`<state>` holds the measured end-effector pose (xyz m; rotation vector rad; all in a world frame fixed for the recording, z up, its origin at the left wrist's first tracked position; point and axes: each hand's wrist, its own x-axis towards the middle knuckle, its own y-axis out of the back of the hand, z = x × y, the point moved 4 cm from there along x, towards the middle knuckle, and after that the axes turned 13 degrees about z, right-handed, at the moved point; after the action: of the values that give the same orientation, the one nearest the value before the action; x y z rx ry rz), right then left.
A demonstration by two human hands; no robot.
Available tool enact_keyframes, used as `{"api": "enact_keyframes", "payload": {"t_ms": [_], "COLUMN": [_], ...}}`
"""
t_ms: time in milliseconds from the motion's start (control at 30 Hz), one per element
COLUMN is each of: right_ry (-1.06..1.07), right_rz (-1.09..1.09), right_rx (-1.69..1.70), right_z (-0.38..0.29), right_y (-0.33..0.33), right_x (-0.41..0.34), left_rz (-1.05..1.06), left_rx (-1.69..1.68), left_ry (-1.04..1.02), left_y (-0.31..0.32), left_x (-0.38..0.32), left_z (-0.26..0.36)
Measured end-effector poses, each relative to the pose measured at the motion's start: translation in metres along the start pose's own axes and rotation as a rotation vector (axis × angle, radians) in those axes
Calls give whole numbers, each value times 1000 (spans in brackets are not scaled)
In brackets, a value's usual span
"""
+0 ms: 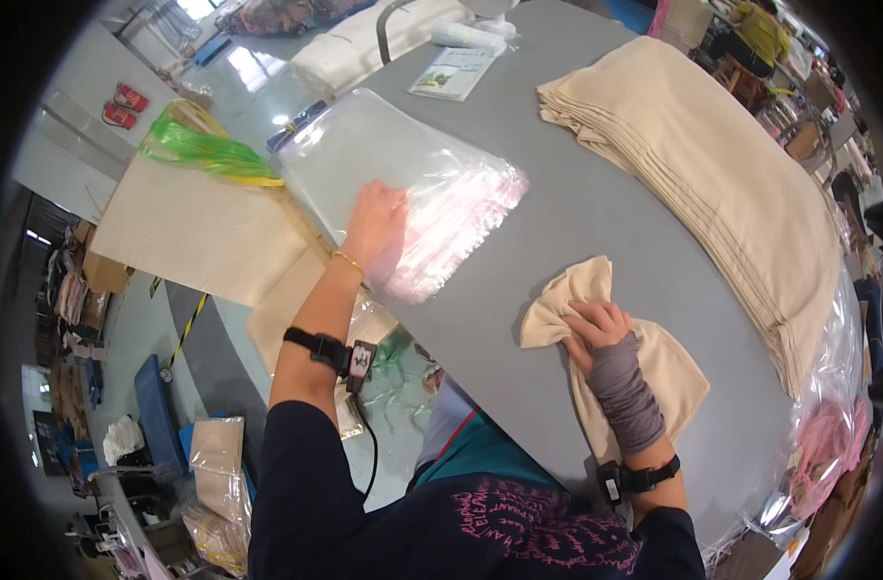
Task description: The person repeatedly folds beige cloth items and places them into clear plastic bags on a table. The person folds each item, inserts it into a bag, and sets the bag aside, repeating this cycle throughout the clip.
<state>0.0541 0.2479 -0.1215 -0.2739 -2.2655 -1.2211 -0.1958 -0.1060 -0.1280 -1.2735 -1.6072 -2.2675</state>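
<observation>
A stack of clear plastic bags (369, 145) lies on the grey table (499, 304), its near right side crinkled and pinkish. My left hand (376, 221) is on the top of this stack with fingers curled. Blur hides whether the fingertips pinch a bag. To the right, my right hand (601, 326) grips a beige cloth (669, 355) around a gathered part. The cloth's upper end fans out beyond my fingers, and the rest lies under my wrist on the table.
A thick folded pile of beige cloths (709, 145) lies along the table's far right side. A printed packet (452, 72) and a clear plastic roll (466, 36) lie at the back. Left of the table, green plastic strips (202, 148) rest on a beige-covered surface (195, 225).
</observation>
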Motion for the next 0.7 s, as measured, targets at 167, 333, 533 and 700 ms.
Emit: {"api": "enact_keyframes", "payload": {"t_ms": [167, 333, 533, 700], "right_ry": [-25, 12, -16, 20], "right_rz": [57, 113, 346, 274], "right_rx": [-17, -15, -65, -23], "right_z": [5, 13, -13, -41], "right_y": [13, 36, 91, 89], "right_x": [-24, -65, -78, -77], "left_rz": [20, -592, -186, -147], "left_rx": [-251, -287, -509, -533], "left_ry": [370, -207, -72, -229], "left_y": [17, -5, 7, 37], "left_x": [59, 3, -21, -24], "left_z": [-3, 106, 210, 311]}}
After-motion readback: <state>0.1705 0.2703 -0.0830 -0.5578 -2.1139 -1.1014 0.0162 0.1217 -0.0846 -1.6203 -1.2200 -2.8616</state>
